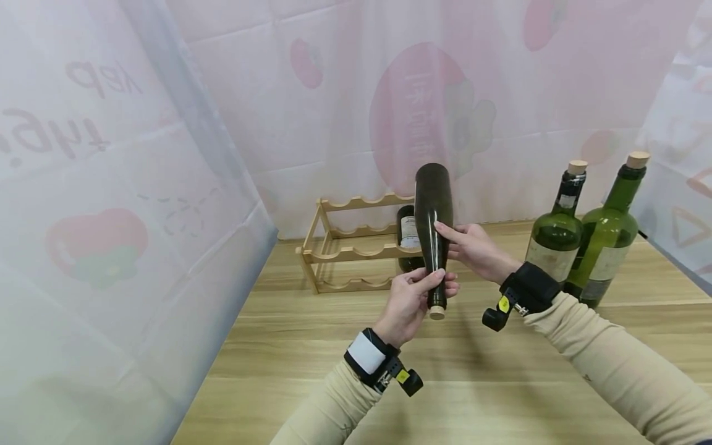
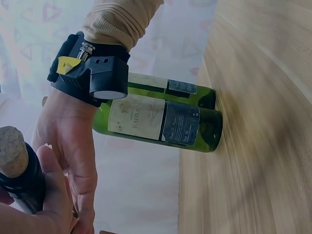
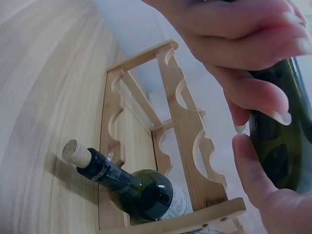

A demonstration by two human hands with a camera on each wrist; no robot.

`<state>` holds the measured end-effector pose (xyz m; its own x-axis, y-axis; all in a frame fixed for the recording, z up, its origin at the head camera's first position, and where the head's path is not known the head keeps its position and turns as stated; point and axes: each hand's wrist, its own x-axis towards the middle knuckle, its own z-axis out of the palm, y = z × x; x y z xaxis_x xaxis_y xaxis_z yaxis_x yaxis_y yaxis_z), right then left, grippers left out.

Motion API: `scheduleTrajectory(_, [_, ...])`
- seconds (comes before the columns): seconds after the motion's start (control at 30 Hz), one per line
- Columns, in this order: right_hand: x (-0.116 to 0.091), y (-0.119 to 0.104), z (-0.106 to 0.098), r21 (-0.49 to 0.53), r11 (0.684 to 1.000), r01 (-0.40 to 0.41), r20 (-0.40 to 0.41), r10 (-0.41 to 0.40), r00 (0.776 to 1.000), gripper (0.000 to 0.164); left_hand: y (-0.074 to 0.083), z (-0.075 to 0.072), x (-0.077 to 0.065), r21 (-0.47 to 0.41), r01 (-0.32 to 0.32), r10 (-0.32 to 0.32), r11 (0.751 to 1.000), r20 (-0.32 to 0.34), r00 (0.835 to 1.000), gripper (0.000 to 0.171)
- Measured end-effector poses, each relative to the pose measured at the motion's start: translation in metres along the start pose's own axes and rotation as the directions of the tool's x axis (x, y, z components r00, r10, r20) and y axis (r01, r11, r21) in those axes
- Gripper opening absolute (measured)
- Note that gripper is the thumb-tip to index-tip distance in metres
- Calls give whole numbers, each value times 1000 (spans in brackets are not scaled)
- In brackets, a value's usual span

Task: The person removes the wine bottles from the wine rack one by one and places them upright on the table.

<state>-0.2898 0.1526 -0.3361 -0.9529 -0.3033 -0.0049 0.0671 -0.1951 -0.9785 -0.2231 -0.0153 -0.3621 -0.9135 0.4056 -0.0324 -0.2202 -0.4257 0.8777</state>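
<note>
A dark wine bottle (image 1: 432, 194) is held in the air in front of the rack, its base up and away and its corked neck pointing down toward me. My left hand (image 1: 408, 303) grips the neck just above the cork (image 1: 437, 313). Higher up, my right hand (image 1: 473, 247) holds the bottle at its narrowing shoulder, thumb on the near side. Behind it stands a wooden wine rack (image 1: 356, 253), where another corked bottle (image 3: 146, 190) lies in the lower tier at the right end, partly hidden in the head view by the held bottle.
Two green corked bottles (image 1: 553, 238) with pale labels stand upright on the wooden table (image 1: 267, 364), right of the rack, close to my right forearm. Printed curtains (image 1: 322, 123) hang behind the table and along its left and right sides.
</note>
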Motion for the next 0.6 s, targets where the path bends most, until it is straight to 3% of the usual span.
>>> scheduleTrajectory(0.23, [-7,-1,-8,-42,999,-21,-1,21,1000,45,-6,6,2,8,9,-9,1000,1,1000,25])
scheduleTrajectory(0.6, [-15,-6,-15,-9,1000,-22,-22,22,1000,41,-8,15,5,36,22,-22,999,8,1000,26])
